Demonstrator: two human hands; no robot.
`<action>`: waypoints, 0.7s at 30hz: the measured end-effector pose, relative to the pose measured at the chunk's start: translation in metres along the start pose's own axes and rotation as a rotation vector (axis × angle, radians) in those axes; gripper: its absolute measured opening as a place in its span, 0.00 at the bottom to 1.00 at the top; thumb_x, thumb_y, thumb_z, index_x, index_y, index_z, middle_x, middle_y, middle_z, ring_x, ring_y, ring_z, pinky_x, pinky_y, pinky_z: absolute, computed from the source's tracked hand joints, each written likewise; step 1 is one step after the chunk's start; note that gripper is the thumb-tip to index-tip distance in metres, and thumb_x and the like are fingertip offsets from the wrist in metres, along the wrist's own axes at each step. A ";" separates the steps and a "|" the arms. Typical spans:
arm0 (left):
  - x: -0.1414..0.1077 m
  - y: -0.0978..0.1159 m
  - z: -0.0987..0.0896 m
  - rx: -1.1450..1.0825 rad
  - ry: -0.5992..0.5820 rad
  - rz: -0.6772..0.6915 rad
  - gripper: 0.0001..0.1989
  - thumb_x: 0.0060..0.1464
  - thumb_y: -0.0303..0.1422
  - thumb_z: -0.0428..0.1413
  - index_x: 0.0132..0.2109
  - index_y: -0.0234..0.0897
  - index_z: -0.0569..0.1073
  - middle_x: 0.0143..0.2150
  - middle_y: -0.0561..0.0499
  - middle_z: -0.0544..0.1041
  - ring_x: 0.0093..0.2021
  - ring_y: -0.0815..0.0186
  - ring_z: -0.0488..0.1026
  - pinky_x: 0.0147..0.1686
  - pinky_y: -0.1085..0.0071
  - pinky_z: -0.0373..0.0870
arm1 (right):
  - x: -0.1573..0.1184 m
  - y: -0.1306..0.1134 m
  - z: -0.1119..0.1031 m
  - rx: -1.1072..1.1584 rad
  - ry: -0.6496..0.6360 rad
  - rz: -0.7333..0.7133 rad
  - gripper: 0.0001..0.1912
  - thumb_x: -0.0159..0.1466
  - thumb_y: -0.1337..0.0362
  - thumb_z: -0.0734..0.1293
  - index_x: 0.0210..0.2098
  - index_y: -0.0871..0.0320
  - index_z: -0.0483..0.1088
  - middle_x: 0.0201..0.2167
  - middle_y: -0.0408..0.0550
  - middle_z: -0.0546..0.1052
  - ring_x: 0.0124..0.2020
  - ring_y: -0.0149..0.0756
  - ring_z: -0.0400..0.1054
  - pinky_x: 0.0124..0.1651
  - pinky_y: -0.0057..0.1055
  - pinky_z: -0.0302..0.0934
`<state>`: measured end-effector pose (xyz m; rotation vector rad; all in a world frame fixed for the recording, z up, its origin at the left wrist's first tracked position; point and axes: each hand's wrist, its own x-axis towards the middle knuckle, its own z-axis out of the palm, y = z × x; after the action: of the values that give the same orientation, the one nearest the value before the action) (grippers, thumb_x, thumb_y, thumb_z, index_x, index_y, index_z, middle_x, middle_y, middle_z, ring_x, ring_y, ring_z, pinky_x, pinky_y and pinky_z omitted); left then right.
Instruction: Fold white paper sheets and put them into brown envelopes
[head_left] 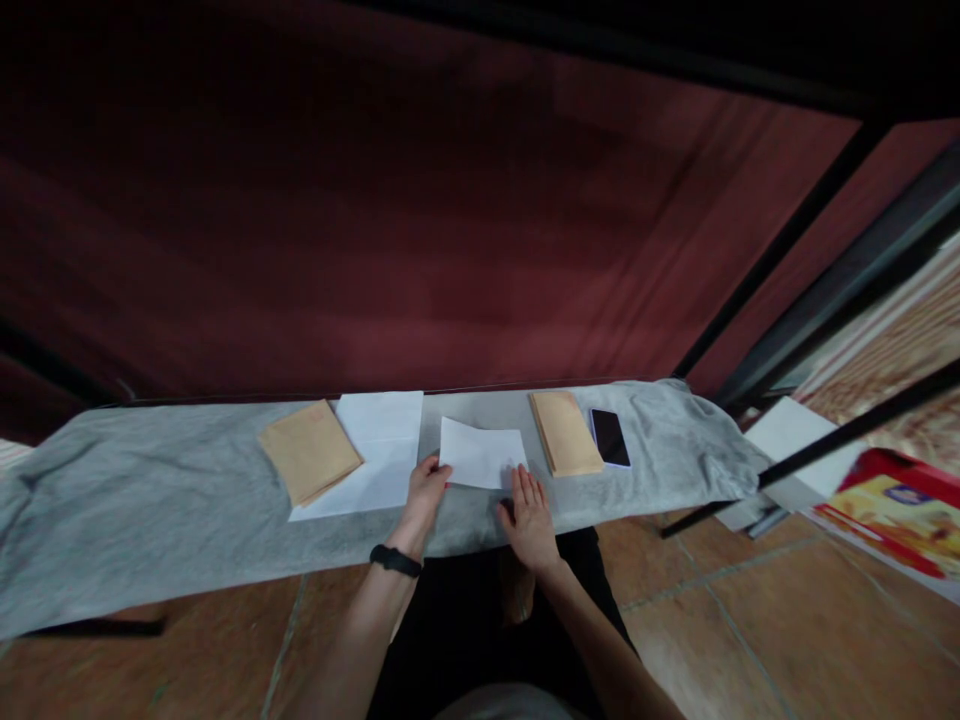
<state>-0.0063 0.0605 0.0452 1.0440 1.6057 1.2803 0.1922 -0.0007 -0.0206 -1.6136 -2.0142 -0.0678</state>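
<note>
A folded sheet of white paper (481,452) lies in front of me on the grey cloth. My left hand (429,484) pinches its left edge between thumb and fingers. On the paper's lower right corner rest the fingertips of my right hand (529,518), stretched out and fairly flat. Larger white sheets with a crease (382,425) lie to the left, partly under a stack of brown envelopes (309,450). Right of the paper is another stack of brown envelopes (566,432).
A dark-screened phone (610,438) lies beside the right stack. Grey cloth (150,490) covers the narrow table, with a dark red panel (420,230) behind it. A red and yellow box (900,510) and a white box (795,450) stand past the right end.
</note>
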 end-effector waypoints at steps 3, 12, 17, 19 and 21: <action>-0.011 0.026 0.004 -0.029 -0.069 0.021 0.11 0.46 0.38 0.59 0.34 0.35 0.75 0.27 0.53 0.76 0.30 0.65 0.74 0.27 0.73 0.69 | 0.024 -0.020 -0.008 0.097 -0.009 0.018 0.35 0.70 0.59 0.58 0.72 0.63 0.45 0.70 0.59 0.55 0.71 0.46 0.50 0.68 0.48 0.50; -0.025 0.038 0.011 -0.127 -0.089 0.013 0.26 0.65 0.47 0.47 0.64 0.37 0.63 0.61 0.38 0.72 0.58 0.57 0.73 0.45 0.66 0.76 | 0.083 -0.047 -0.047 1.093 0.098 0.479 0.26 0.72 0.51 0.53 0.56 0.60 0.70 0.52 0.53 0.78 0.53 0.43 0.73 0.55 0.39 0.67; -0.021 -0.003 0.018 -0.201 -0.086 -0.191 0.25 0.61 0.38 0.56 0.63 0.40 0.64 0.52 0.42 0.79 0.47 0.59 0.80 0.38 0.68 0.78 | 0.079 -0.045 -0.046 1.378 0.145 0.604 0.25 0.70 0.49 0.56 0.55 0.60 0.69 0.46 0.54 0.81 0.46 0.45 0.76 0.48 0.41 0.71; -0.018 -0.013 0.020 -0.238 -0.084 -0.218 0.29 0.58 0.33 0.58 0.65 0.39 0.62 0.48 0.44 0.80 0.43 0.61 0.80 0.37 0.69 0.77 | 0.075 -0.042 -0.041 1.418 0.157 0.636 0.25 0.69 0.49 0.56 0.54 0.59 0.68 0.47 0.55 0.80 0.48 0.46 0.76 0.47 0.41 0.72; -0.012 -0.019 0.018 -0.201 -0.067 -0.171 0.36 0.55 0.28 0.58 0.69 0.38 0.56 0.44 0.46 0.81 0.40 0.63 0.80 0.37 0.69 0.77 | 0.069 -0.037 -0.035 1.456 0.159 0.666 0.24 0.68 0.49 0.58 0.53 0.59 0.68 0.49 0.56 0.79 0.49 0.47 0.75 0.47 0.42 0.72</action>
<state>0.0129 0.0519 0.0249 0.8002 1.4499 1.2488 0.1630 0.0376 0.0506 -1.0433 -0.7684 1.1637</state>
